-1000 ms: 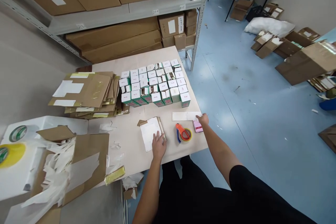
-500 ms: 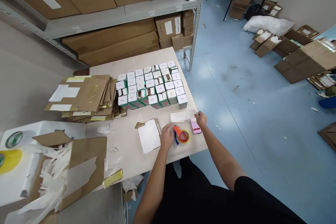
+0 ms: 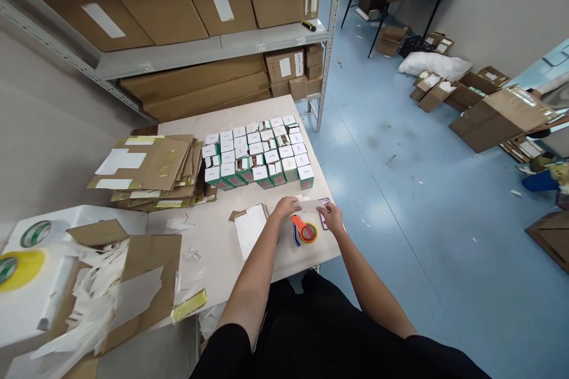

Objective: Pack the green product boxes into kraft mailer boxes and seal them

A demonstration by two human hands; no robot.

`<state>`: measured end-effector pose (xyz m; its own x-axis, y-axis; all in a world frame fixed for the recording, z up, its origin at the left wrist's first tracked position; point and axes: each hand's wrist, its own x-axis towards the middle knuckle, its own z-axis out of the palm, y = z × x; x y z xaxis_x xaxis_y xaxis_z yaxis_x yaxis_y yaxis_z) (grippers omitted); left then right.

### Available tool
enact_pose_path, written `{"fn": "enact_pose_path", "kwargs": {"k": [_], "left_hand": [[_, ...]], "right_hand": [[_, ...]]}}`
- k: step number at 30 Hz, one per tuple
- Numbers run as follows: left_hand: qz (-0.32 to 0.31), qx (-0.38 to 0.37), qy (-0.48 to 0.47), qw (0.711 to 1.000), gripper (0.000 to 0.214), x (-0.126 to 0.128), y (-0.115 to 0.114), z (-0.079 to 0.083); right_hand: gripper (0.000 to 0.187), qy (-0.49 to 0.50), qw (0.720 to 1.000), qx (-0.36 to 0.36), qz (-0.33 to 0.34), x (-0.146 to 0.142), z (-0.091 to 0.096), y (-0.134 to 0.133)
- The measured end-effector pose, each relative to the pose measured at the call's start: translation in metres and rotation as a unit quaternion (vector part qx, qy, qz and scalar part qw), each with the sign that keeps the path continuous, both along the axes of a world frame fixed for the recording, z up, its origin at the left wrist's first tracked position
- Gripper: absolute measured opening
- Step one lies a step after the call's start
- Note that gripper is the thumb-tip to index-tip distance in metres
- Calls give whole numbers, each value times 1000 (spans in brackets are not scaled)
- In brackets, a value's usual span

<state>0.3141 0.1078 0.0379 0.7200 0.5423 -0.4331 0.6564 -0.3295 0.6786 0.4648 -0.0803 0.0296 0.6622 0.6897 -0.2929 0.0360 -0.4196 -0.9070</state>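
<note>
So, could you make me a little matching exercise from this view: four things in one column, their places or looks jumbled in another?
1. strip
2. small boxes
3. flattened cartons
4. sack

A. brown, stacked in a pile
B. lying on the blue floor
C. held between the left hand and right hand
D. green sides, white tops, standing in rows

Pairs: 1-C, 2-D, 3-A, 4-B

A plain black top [image 3: 333, 343] is showing, its short sleeves [image 3: 227, 337] leaving both forearms [image 3: 254, 260] bare, with black trousers [image 3: 320, 287] appearing below.
</note>
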Motion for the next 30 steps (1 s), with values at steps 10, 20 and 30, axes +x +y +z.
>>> {"fn": "enact_pose_path", "kwargs": {"k": [10, 20, 30], "left_hand": [[78, -186, -106, 974, 45, -7, 13, 11], [66, -237, -124, 961, 44, -8, 17, 30], [111, -114, -249, 955, 40, 14, 22, 48]], "right_hand": [[48, 81, 994, 65, -40, 20, 11, -8], [48, 184, 972, 76, -123, 21, 23, -17], [46, 247, 939, 200, -132, 13, 59, -5]]}}
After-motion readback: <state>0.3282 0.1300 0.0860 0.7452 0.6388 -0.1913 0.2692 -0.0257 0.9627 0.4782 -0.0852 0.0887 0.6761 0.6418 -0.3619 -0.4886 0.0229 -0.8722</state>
